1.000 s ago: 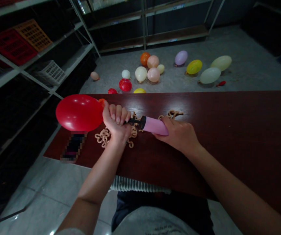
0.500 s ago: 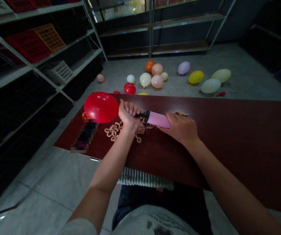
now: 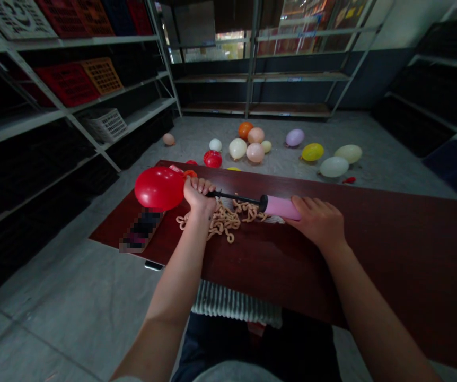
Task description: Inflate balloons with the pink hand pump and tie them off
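Note:
My left hand (image 3: 200, 194) is closed around the black end of a balloon pump. A swollen red balloon (image 3: 159, 188) sits against that hand on its left side, its neck hidden by the fingers. My right hand (image 3: 319, 223) wraps the pink barrel of the balloon pump (image 3: 280, 207). Between the hands the pump's thin black rod shows, drawn out of the barrel. Under the pump, a heap of tan, curly long balloons (image 3: 224, 220) lies on the dark red table (image 3: 292, 270).
A blurred-out phone-like object (image 3: 141, 231) lies at the table's left end. Orange and red pieces (image 3: 189, 173) lie behind the red balloon. Several inflated balloons, among them a yellow balloon (image 3: 312, 152), rest on the floor beyond the table. Shelves with crates (image 3: 102, 75) stand left.
My hands have moved apart, and the pump's black rod now shows at greater length. The red balloon has shifted slightly left and down, and the view has tilted upward.

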A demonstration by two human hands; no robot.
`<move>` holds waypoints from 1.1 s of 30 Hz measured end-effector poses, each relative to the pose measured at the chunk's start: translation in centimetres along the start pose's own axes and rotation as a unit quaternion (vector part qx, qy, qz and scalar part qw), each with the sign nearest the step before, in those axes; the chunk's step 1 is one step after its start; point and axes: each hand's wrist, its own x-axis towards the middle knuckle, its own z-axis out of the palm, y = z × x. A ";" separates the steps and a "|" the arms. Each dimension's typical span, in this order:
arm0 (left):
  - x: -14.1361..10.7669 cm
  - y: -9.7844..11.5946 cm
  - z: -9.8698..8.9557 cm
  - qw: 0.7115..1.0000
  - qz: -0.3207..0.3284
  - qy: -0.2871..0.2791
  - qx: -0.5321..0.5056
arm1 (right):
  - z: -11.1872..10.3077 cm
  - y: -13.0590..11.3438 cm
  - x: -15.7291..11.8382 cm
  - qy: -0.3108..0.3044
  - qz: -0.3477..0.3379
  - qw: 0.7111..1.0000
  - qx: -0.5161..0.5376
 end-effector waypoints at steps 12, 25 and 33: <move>-1.5 1.2 1.5 0.988 0.068 -0.133 0.045 | -0.3 -1.1 0.1 -0.083 0.053 0.992 0.079; -5.3 -4.2 2.3 0.983 -0.002 -0.144 0.110 | -1.8 -3.7 0.4 -0.076 0.046 0.989 0.120; -4.7 -4.7 1.6 0.987 -0.031 -0.101 0.121 | -1.2 -4.2 0.7 -0.074 0.058 0.988 0.126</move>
